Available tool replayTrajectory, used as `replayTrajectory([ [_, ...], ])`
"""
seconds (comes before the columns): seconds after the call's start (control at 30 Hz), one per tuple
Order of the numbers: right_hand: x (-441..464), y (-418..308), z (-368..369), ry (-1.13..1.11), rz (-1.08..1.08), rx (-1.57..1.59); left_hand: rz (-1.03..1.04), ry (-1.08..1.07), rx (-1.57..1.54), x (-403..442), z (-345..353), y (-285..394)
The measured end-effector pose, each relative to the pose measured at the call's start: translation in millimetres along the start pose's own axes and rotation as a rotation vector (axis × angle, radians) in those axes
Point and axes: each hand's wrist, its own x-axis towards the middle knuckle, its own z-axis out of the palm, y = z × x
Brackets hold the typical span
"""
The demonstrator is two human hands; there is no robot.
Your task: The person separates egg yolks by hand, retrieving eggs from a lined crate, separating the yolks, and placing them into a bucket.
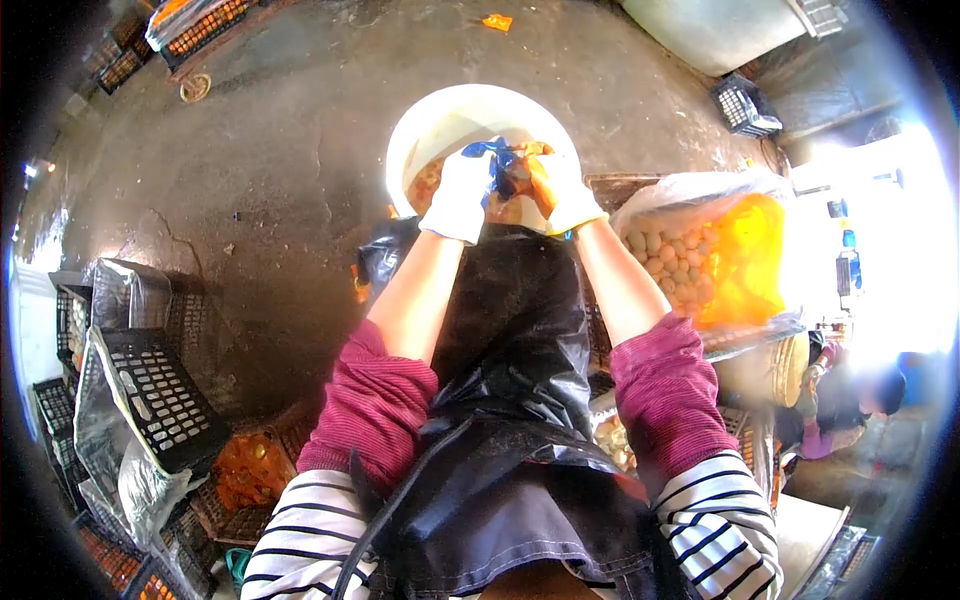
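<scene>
Both my hands are gloved and meet over a white tub (405,140), their fingers close together. My left hand (463,188) wears a white glove with blue at the fingers, which are curled closed. My right hand (557,187) wears a white glove with orange-stained fingers, also bent closed. Between the fingertips is a small dark shape that I cannot make out. Beneath the hands, the tub holds orange-brown contents (428,187). To the right of my right hand, a plastic-lined crate (785,186) holds many pale eggs (668,262) and a bright orange-yellow mass (745,255).
A black apron (510,330) covers my lap. Stacked black crates (160,395) stand at left, beside a crate of orange pieces (252,470). Another person (835,395) works at far right, near a bucket (785,368). A small black basket (745,105) sits on the floor upper right.
</scene>
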Motion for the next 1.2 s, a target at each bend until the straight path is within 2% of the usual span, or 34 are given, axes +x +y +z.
replayTrajectory([
  [0.03, 2, 4, 1, -0.023, 0.002, 0.002, -0.01, 0.006, -0.012, 1, 0, -3],
  [0.07, 7, 10, -1, -0.092, -0.156, -0.17, -0.008, 0.005, 0.011, 3, 0, -7],
  [0.13, 5, -10, -1, -0.145, -0.339, -0.329, 0.027, -0.05, 0.19, 4, -9, 14],
  [0.17, -2, -26, -3, -0.129, -0.363, -0.318, 0.062, -0.103, 0.347, 4, -17, 31],
  [0.2, -2, -34, -3, -0.122, -0.361, -0.294, 0.097, -0.155, 0.505, 5, -24, 46],
  [0.27, 0, -42, -3, -0.116, -0.33, -0.234, -0.012, -0.031, 0.065, 11, -6, 3],
  [0.33, 4, -36, -2, -0.124, -0.269, -0.161, -0.06, 0.003, -0.008, 12, -8, 15],
  [0.43, 11, -12, 2, -0.087, -0.233, -0.169, 0.021, -0.035, 0.324, 8, -15, 37],
  [0.5, 16, 27, 4, -0.02, -0.261, -0.37, 0.163, 0.01, 0.386, 6, -16, 42],
  [0.57, 18, 40, 5, 0.005, -0.238, -0.625, -0.256, -0.075, -0.13, 1, -22, 73],
  [0.63, 18, 41, 5, 0.009, -0.185, -0.908, -0.445, -0.135, -0.353, -3, -26, 87],
  [0.67, 19, 42, 5, 0.01, -0.155, -1.049, -0.428, -0.15, -0.317, -4, -27, 90],
  [0.77, 11, -23, 16, 0.064, -0.147, -0.892, -0.267, -0.003, -0.437, -3, -7, 46],
  [0.83, -5, -117, 23, 0.14, -0.269, -0.568, -0.449, 0.019, -0.576, 2, -7, 36],
  [0.87, -7, -131, 25, 0.075, -0.098, -0.391, -0.53, 0.078, -0.681, 6, -6, 35],
  [0.97, -6, -106, 32, 0.088, -0.154, -0.082, -0.681, 0.249, -1.068, 9, -9, 58],
  [1.0, -5, -112, 31, 0.061, -0.168, -0.281, -0.723, 0.255, -1.057, 9, -9, 58],
  [1.07, -5, -125, 26, 0.003, -0.189, -0.682, -0.63, 0.169, -1.058, 8, -7, 53],
  [1.13, -3, -132, 23, -0.01, -0.34, -1.023, -0.61, 0.099, -1.061, 8, -9, 56],
  [1.2, 7, -87, 17, -0.034, 0.004, -0.518, -0.667, 0.039, -1.068, 9, -10, 66],
])
